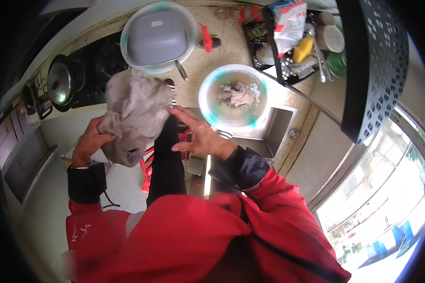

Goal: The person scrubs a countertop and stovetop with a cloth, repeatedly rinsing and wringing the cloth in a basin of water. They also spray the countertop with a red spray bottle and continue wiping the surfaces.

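My left hand [90, 141] grips a bunched corner of a damp-looking greyish cloth [138, 99], which hangs spread out in front of me at the left. Fingers apart and empty, my right hand [202, 132] is beside the cloth's right edge; whether a fingertip touches it I cannot tell. To the right, a white basin with a green tint [207, 106] contains cloudy, sudsy water. Another crumpled greyish cloth [241, 94] lies in that water.
The basin stands by a steel sink [278, 129]. Behind the cloth, a larger basin [159, 69] holds a grey plastic tub [157, 37]. A lidded pot [59, 83] sits on the black gas stove [92, 76]. A black rack [352, 70] with jars and packets rises at right.
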`<move>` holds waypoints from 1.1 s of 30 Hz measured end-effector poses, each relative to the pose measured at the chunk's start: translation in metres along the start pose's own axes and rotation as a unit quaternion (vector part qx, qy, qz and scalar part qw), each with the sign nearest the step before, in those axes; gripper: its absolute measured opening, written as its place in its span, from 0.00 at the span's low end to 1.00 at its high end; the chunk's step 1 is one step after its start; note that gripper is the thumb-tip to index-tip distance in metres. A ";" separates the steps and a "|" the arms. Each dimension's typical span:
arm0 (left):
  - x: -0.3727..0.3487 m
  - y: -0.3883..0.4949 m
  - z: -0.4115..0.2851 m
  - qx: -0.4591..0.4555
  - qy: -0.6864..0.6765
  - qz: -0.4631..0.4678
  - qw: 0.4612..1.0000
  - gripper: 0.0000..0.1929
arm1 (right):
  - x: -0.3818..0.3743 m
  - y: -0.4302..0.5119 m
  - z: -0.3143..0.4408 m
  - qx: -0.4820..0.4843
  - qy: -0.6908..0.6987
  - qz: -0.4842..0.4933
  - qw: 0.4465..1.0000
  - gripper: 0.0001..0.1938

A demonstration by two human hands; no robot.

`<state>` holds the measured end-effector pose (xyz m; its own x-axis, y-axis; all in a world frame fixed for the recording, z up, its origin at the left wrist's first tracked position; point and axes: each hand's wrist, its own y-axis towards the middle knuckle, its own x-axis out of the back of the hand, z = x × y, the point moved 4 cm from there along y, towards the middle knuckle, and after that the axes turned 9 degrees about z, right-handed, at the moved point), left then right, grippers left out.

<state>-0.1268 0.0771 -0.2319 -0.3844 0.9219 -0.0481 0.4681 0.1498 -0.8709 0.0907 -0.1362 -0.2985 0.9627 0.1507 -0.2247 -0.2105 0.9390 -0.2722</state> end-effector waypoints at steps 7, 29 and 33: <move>-0.171 0.089 -0.055 -0.142 -0.212 0.306 0.917 0.29 | 0.006 -0.084 -0.014 0.026 0.049 -0.178 0.983 0.54; -0.300 0.270 0.134 0.046 -0.435 0.103 0.893 0.36 | 0.168 -0.203 -0.253 -0.228 -0.149 -0.336 0.902 0.22; -0.292 0.284 0.154 0.058 -0.464 0.078 0.880 0.37 | 0.163 -0.093 -0.276 -0.161 -0.368 -0.266 0.877 0.32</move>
<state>-0.0039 -0.2045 -0.5406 -0.8323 0.2310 -0.5038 0.5091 -0.0410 -0.8598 0.2201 -0.2842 -0.5681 0.7637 -0.0122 0.6455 0.3779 0.8191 -0.4316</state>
